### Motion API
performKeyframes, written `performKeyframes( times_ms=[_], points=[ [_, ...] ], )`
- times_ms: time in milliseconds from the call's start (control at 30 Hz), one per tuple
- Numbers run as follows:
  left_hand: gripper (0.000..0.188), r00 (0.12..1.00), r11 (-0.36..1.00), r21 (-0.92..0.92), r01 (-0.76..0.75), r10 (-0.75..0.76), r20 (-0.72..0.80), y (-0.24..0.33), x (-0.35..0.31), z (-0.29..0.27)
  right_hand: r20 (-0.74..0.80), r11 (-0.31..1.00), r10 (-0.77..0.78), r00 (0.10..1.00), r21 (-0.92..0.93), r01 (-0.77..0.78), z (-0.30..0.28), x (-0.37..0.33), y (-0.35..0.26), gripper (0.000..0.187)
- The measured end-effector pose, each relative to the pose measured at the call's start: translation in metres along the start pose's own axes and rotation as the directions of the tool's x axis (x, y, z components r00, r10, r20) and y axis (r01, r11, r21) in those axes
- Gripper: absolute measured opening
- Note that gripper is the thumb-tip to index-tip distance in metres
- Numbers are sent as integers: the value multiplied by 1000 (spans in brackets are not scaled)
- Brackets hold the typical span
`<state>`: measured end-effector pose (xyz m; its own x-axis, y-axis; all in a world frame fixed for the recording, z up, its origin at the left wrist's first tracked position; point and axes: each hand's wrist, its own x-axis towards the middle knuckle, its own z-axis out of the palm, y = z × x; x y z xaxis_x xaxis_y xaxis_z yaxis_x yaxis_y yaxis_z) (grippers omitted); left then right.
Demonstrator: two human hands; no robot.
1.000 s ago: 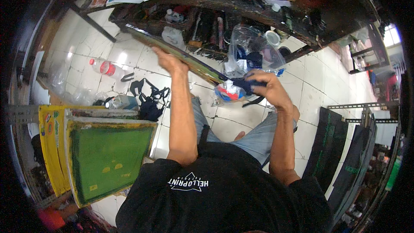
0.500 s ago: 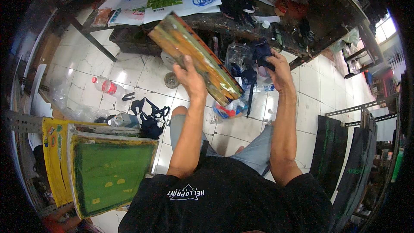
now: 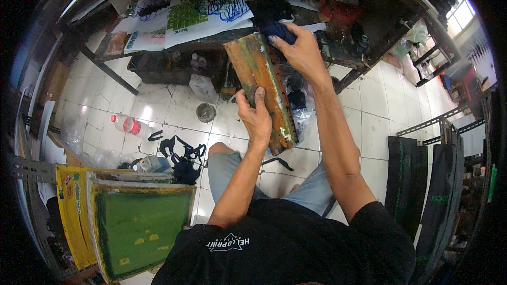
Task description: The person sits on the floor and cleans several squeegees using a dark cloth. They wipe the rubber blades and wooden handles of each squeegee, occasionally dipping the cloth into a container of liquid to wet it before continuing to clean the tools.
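Note:
My left hand (image 3: pixel 256 120) grips a long wooden screen-printing squeegee (image 3: pixel 268 92), smeared with orange, green and white ink. The squeegee tilts in front of my knees, its upper end leaning left. My right hand (image 3: pixel 303 55) holds a bunched dark navy rag (image 3: pixel 280 33) against the upper end of the squeegee's right edge. The fingertips under the rag are partly hidden.
A worktable with printed sheets (image 3: pixel 208 13) stands ahead. On the tiled floor are a red-labelled bottle (image 3: pixel 127 123), a round tin (image 3: pixel 205 112), a white container (image 3: pixel 203 89) and black cloth strips (image 3: pixel 182 157). A green printing screen (image 3: pixel 140 227) leans at my left.
The squeegee has swung steeper and moved right and nearer. My right hand has carried the rag left and up, from apart from the squeegee to its upper end.

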<state>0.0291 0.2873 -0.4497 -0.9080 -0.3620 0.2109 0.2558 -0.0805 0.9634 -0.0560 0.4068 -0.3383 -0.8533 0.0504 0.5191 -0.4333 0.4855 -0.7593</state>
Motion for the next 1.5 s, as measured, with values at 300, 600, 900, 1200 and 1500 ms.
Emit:
performKeyframes(
  times_ms=[300, 600, 900, 1200, 1500],
  points=[
    [28, 998, 999, 38, -24, 22, 53, 7, -2, 4, 32, 921, 204, 979, 333, -203, 13, 4, 22, 21],
    [24, 997, 992, -97, 75, -73, 23, -1, -9, 7, 102, 908, 240, 965, 329, -261, 16, -11, 21, 25],
    [23, 993, 973, -205, 104, -113, -37, -10, -6, 9, 118, 933, 228, 966, 257, -252, 19, -41, 39, 25],
    [22, 979, 960, -236, 149, -177, -103, -10, -3, 11, 145, 940, 310, 940, 98, -326, 6, -63, 32, 45],
    [28, 936, 885, -409, 223, -312, -164, -7, 15, 3, 404, 941, 313, 860, -6, -339, -6, -85, 37, 35]
  ],
)
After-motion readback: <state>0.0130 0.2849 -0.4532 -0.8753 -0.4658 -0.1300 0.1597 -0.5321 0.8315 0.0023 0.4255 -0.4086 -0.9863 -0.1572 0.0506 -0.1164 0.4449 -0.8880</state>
